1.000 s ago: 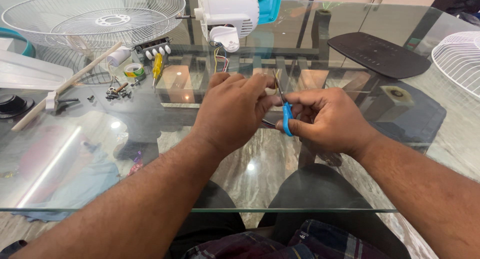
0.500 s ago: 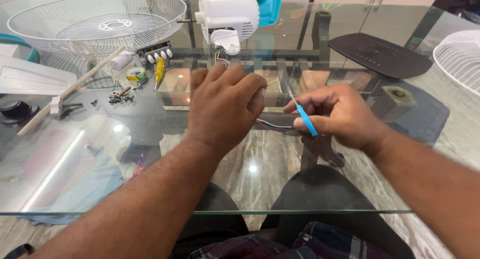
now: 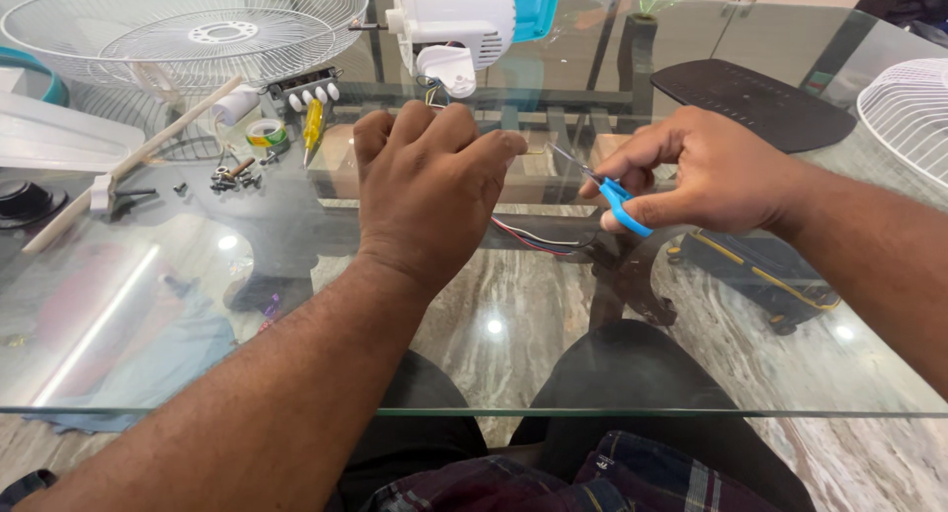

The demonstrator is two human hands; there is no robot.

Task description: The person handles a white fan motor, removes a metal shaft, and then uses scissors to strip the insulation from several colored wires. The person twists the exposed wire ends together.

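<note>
One glass tabletop, smooth and see-through, carries everything. At far left lie a flat white plastic slab, one long white stick and a round black knob. Behind them rests one white wire grille, round and domed, its spokes thin. Near it sits a small heap of dark screws, too tight to count, one roll of tape, one yellow screwdriver and one black switch block with four white keys.

The left hand lies knuckles up on the glass, fingers curled under; whatever it pinches is hidden beneath it. Behind it stands one white plastic motor housing, boxy and rounded, with a teal part on top. Thin wires, red, black and pale, three as far as I can tell, trail from under the left hand toward the right.

The right hand is clamped on one pair of small scissors, blue plastic handle, slim metal blades pointing toward the left hand. The hands stay close but apart.

Farther right sits one flat black base, finely ribbed, and at the edge a second white grille, partly cut off.
</note>
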